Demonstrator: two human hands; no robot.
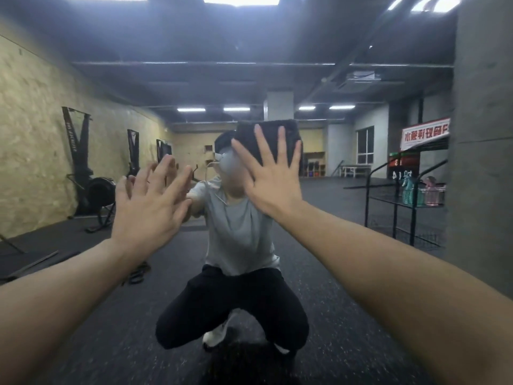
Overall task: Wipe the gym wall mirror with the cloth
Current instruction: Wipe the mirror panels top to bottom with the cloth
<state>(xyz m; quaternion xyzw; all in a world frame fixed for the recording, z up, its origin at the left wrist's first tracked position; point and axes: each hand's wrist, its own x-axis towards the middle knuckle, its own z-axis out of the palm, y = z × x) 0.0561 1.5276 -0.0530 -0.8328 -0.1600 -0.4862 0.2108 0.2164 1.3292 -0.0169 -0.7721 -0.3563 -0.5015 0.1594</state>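
The large reflective gym wall mirror point(347, 273) fills the frame up to a grey concrete pillar point(483, 162) at right. Wiping looks under way. The right hand point(273, 176), fingers spread straight, presses the dark folded cloth point(273, 136) flat against the glass at centre. The left hand point(151, 198), open and holding nothing, braces left of centre. Next likely needs sweeping strokes; open glass lies below and rightward.
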